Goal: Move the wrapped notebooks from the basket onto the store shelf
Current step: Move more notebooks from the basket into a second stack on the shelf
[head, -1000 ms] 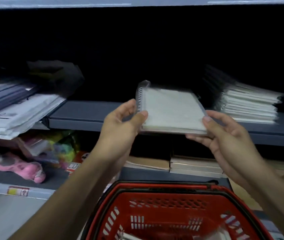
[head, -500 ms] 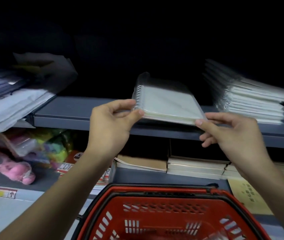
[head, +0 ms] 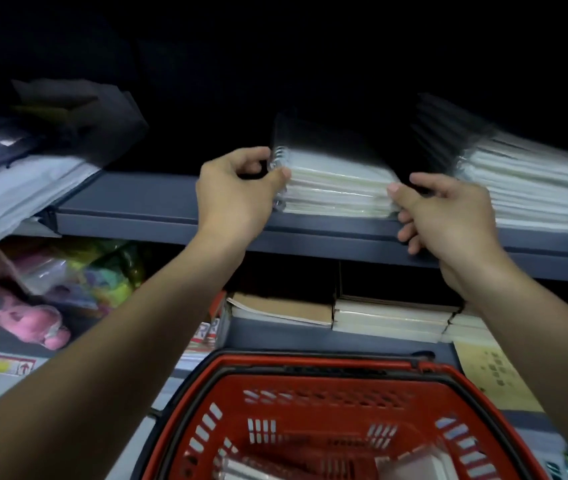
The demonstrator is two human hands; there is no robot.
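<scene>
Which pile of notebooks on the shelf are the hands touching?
The middle pile. The left hand grips its spiral side and the right hand touches its other end; the right pile sits untouched.

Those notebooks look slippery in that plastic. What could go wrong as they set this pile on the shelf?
The stack of wrapped notebooks sits near the front edge of the grey shelf; glossy wrap could let the top ones slide off, perhaps into the red basket below. The left hand pinches only the spiral corner and the right hand touches the other end, so letting go unevenly might skew the pile.
</scene>
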